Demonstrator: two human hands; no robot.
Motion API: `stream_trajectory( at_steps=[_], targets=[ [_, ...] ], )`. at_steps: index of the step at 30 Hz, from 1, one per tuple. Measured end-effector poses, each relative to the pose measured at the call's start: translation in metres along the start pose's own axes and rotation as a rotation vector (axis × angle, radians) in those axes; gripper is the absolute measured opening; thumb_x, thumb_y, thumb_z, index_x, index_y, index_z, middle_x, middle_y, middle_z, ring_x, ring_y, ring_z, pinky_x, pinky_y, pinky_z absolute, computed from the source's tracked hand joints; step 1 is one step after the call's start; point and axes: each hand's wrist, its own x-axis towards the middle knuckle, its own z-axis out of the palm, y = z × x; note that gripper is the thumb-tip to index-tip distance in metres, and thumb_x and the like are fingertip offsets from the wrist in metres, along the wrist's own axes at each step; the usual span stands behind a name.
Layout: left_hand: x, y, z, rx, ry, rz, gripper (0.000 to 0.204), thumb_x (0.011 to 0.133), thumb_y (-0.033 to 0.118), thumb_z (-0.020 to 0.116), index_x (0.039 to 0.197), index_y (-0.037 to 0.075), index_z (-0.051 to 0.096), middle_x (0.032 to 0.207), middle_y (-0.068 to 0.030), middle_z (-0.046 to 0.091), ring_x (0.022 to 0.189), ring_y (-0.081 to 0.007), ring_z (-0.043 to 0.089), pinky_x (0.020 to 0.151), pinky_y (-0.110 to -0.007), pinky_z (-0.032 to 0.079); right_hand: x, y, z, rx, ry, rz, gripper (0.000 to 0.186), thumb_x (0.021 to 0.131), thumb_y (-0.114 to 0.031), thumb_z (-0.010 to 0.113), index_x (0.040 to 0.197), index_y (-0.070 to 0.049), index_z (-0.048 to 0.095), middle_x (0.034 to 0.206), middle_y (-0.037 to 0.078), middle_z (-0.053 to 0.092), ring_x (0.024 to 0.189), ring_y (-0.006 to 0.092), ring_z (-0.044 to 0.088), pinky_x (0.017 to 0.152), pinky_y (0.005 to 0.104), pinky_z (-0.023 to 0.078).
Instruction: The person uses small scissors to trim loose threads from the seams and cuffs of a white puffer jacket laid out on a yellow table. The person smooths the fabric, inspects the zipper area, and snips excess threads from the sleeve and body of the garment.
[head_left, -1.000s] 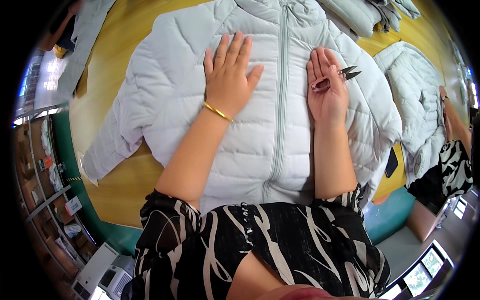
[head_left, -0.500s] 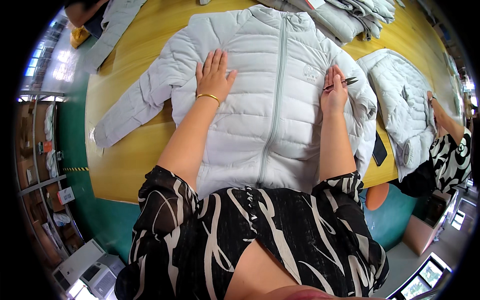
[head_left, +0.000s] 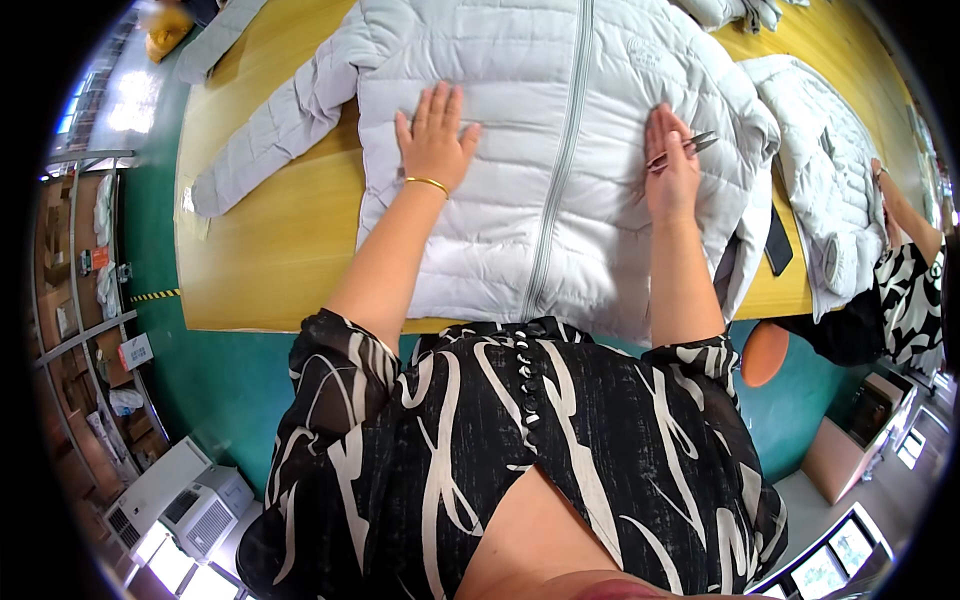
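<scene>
A pale grey quilted puffer jacket [head_left: 490, 230] lies front up on the yellow table [head_left: 255, 270], with a zip down its middle and one sleeve stretched to the left. My left hand [head_left: 433, 140] lies flat on the left half of the jacket, fingers spread, a gold bangle at the wrist. My right hand [head_left: 672, 165] rests on the right half, palm upturned, fingers curled around small scissors [head_left: 703, 140] whose blades stick out to the right.
A second grey jacket [head_left: 820, 150] lies at the right, where a co-worker's arm [head_left: 905, 210] touches it. A dark phone [head_left: 778, 243] is beside it. More folded garments [head_left: 730, 12] are at the back. An orange stool [head_left: 762, 355] is below the table edge; shelves [head_left: 75, 280] stand left.
Both my hands have slid down the jacket, away from its collar, the scissors still in my right. The view has shifted, so the hem now shows and the collar is out of frame.
</scene>
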Motion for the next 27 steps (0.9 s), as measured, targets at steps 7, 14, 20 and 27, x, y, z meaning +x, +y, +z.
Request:
stream_trajectory(
  at_steps=[7, 14, 20, 27],
  targets=[
    [-0.038, 0.058, -0.014, -0.224, 0.036, 0.09, 0.06, 0.087, 0.045, 0.042, 0.138, 0.018, 0.026, 0.144, -0.0035, 0.026, 0.132, -0.0229, 0.022, 0.101, -0.058, 0.009, -0.061, 0.008, 0.033, -0.067, -0.167, -0.008, 0.026, 0.092, -0.01, 0.043, 0.114, -0.001, 0.051, 0.138, 0.013, 0.034, 0.125, 0.0206, 0.036, 0.102, 0.0297, 0.03],
    [-0.054, 0.035, -0.005, -0.103, -0.032, 0.032, 0.062, 0.086, 0.047, 0.042, 0.139, 0.019, 0.024, 0.145, -0.0034, 0.022, 0.133, -0.0213, 0.02, 0.103, -0.055, 0.01, -0.062, 0.034, 0.008, -0.132, -0.103, -0.08, 0.025, 0.091, -0.009, 0.041, 0.113, 0.0, 0.051, 0.136, 0.015, 0.037, 0.124, 0.022, 0.037, 0.104, 0.0322, 0.027],
    [-0.077, -0.004, -0.008, -0.115, -0.101, -0.136, 0.066, 0.088, 0.047, 0.04, 0.14, 0.012, 0.02, 0.146, -0.0069, 0.019, 0.135, -0.0233, 0.016, 0.104, -0.054, 0.006, -0.072, 0.026, -0.009, -0.281, -0.089, -0.139, 0.025, 0.091, -0.009, 0.041, 0.112, 0.0, 0.05, 0.136, 0.016, 0.037, 0.125, 0.0207, 0.035, 0.104, 0.0305, 0.026],
    [-0.099, 0.046, -0.04, -0.415, -0.07, 0.048, 0.067, 0.088, 0.044, 0.042, 0.14, 0.008, 0.02, 0.145, -0.01, 0.02, 0.135, -0.0253, 0.016, 0.104, -0.053, 0.006, -0.129, 0.045, 0.022, -0.167, -0.284, 0.043, 0.025, 0.092, -0.011, 0.041, 0.113, -0.001, 0.051, 0.138, 0.016, 0.034, 0.127, 0.0213, 0.033, 0.105, 0.0322, 0.026]
  ],
)
